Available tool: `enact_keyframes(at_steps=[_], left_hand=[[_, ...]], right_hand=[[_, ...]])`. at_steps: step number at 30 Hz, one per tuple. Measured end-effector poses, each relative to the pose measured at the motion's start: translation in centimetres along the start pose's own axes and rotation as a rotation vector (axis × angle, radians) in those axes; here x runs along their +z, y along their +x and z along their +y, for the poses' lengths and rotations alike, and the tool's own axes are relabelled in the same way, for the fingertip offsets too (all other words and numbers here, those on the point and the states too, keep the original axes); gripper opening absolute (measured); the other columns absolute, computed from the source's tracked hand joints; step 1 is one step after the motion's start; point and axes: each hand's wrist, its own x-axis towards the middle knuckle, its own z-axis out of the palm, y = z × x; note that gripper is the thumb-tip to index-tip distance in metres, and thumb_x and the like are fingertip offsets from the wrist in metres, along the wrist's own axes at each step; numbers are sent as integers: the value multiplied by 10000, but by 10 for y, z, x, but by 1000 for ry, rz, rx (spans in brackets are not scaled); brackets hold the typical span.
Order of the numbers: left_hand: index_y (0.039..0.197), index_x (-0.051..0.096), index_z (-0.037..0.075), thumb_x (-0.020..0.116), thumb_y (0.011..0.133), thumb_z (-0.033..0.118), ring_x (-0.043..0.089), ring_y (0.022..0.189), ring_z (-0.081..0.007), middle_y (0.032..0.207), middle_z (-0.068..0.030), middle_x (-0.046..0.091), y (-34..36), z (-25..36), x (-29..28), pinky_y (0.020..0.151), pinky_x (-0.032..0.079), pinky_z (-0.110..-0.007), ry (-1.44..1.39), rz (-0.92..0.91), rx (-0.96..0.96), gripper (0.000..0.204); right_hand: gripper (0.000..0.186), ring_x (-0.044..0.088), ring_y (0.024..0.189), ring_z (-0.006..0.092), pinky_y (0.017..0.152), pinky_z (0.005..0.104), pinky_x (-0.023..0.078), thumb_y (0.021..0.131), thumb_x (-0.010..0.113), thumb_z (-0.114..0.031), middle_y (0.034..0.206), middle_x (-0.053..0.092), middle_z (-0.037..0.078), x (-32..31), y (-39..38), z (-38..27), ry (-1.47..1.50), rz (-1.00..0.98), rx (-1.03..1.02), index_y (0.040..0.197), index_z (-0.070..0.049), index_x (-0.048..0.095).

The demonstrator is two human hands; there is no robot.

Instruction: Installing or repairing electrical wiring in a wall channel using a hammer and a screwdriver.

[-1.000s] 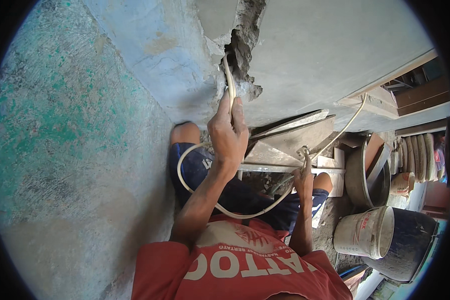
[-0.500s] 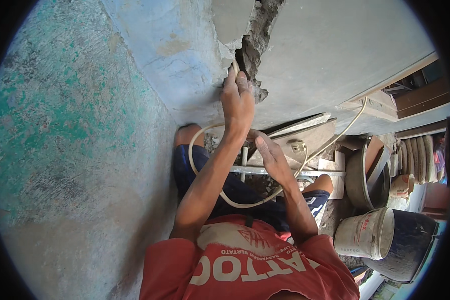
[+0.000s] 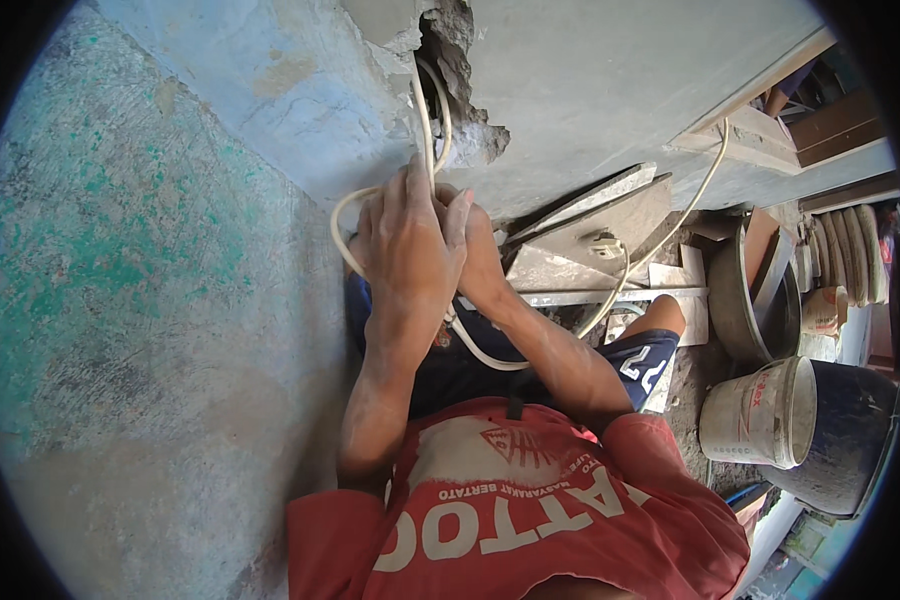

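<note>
Both my hands are bunched together at the wall: my left hand is curled tight around the cream cable, and my right hand sits pressed behind it, its hold hidden from me. The cable runs up from my fist into the broken hole in the plaster, with a slack loop hanging below over my blue shorts.

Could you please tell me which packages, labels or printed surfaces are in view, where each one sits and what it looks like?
White bucket: lower right on the ground, round, pale plastic with a small red printed mark on its side.
Small bag: right edge, beside the stacked pans, tan and crumpled, with a print too small to make out.
Red shirt: bottom centre, large white printed letters across the chest.
</note>
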Motion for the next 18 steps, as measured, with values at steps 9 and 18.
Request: enact_keyframes(at_steps=[9,18], left_hand=[[1134,475,-50,546,863,192,507,1047,-317,1128,-178,514,-42,-51,3,858,419,-388,28,429,-23,371],[1096,451,-9,451,917,307,392,566,-47,710,5,443,-39,-30,20,499,379,-203,-1328,-145,-643,363]], right_hand=[[268,498,337,177,325,289,368,919,394,-227,478,486,71,-8,-28,-21,251,-177,866,892,13,511],[286,574,756,365,647,413,457,861,508,-303,813,600,181,-83,-70,-13,-336,-239,232,834,-26,572]])
